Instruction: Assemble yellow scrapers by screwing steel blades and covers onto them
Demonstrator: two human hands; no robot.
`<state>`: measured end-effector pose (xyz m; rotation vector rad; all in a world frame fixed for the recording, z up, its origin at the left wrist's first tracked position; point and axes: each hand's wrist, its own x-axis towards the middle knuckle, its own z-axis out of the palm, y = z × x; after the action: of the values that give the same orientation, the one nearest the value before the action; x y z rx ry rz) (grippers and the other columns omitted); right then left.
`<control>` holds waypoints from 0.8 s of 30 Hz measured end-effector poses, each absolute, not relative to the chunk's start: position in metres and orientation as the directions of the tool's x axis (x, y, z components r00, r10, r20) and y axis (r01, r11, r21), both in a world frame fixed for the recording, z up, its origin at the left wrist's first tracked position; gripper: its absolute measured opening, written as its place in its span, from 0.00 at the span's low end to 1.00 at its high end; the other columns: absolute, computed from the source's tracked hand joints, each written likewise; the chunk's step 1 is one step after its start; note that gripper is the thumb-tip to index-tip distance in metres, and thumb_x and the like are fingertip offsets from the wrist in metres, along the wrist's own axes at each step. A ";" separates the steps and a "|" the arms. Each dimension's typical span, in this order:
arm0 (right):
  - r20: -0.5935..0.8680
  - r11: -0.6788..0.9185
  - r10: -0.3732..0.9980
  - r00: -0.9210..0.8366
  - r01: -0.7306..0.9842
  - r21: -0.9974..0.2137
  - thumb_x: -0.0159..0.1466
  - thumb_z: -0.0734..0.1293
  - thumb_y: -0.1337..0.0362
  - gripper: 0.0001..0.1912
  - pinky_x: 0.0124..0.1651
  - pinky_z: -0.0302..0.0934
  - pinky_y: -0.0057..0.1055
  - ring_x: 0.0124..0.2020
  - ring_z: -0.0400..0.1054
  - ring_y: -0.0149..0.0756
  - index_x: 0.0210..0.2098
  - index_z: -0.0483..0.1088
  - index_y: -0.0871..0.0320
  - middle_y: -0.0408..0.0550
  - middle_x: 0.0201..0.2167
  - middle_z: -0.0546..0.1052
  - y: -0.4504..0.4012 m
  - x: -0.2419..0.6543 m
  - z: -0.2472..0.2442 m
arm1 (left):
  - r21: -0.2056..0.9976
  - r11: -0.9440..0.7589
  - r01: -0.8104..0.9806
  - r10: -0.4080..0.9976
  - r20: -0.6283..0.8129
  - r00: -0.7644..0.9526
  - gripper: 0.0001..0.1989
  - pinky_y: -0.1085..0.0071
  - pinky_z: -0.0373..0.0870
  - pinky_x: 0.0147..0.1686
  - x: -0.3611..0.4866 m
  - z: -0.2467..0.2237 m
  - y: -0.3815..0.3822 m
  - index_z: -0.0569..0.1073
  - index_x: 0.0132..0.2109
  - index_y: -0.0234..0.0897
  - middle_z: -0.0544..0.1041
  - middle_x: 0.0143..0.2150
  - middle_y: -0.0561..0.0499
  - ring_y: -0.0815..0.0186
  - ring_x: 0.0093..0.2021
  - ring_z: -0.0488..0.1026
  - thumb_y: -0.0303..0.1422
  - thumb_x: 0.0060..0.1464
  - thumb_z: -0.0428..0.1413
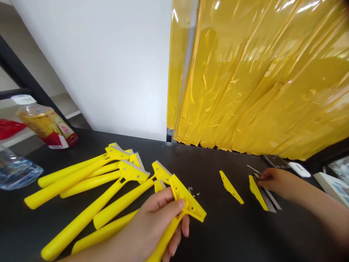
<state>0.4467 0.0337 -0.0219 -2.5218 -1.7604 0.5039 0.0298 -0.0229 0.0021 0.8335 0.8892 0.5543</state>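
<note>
My left hand (160, 218) is wrapped round a yellow scraper (188, 200) just below its wide head. Screw holes show in that head, and no blade is visible on it. Over to the right, my right hand (275, 182) pinches at thin metal blades (269, 200), fingertips together on their upper end. A yellow cover plate (257, 193) lies against these blades. Another yellow cover plate (231, 187) rests alone between my hands. Several small screws (191, 190) lie just beyond the held scraper head.
Several yellow scrapers with blades (89, 211) are piled on the black table (207, 236) at left. Behind them stand a drink bottle (46, 123) and a clear bottle (17, 171). Yellow plastic film (245, 80) hangs at the back. A white mouse-like object (299, 169) sits far right.
</note>
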 end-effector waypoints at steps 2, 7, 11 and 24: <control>-0.215 -0.368 0.921 0.325 0.908 -0.201 0.56 0.71 0.65 0.06 0.32 0.55 0.38 0.27 0.71 0.45 0.23 0.74 0.55 0.52 0.23 0.77 0.034 0.447 -0.019 | 0.817 0.572 -0.076 0.714 -0.451 0.535 0.15 0.80 0.63 0.11 0.030 0.001 -0.023 0.68 0.38 0.37 0.77 0.29 0.52 0.75 0.15 0.65 0.44 0.65 0.54; -0.092 -0.381 0.924 0.370 0.895 -0.232 0.57 0.71 0.63 0.09 0.31 0.52 0.39 0.23 0.65 0.43 0.22 0.71 0.55 0.50 0.19 0.71 0.031 0.434 -0.001 | 0.835 0.547 -0.066 0.727 -0.434 0.532 0.14 0.82 0.63 0.12 0.032 0.000 -0.028 0.68 0.37 0.37 0.76 0.30 0.52 0.75 0.16 0.65 0.43 0.66 0.53; -0.077 -0.248 0.968 0.240 0.853 -0.460 0.69 0.60 0.49 0.17 0.30 0.58 0.35 0.26 0.67 0.40 0.35 0.71 0.54 0.49 0.27 0.76 0.013 0.384 0.013 | 0.820 0.571 -0.028 0.688 -0.461 0.561 0.12 0.83 0.63 0.12 0.034 0.001 -0.030 0.68 0.39 0.37 0.76 0.30 0.52 0.75 0.16 0.67 0.42 0.66 0.52; -0.149 -0.092 0.974 -0.172 0.303 -0.949 0.73 0.64 0.48 0.25 0.40 0.65 0.34 0.33 0.68 0.35 0.64 0.73 0.48 0.44 0.32 0.75 -0.029 0.269 -0.005 | 0.826 0.561 0.052 0.616 -0.459 0.640 0.14 0.83 0.65 0.15 0.035 -0.007 -0.030 0.70 0.43 0.37 0.78 0.36 0.50 0.76 0.18 0.68 0.45 0.66 0.54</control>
<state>0.2693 -0.0290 -0.0051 -1.4260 -1.5192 1.2927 0.0348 -0.0304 -0.0066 0.9323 0.8279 0.3810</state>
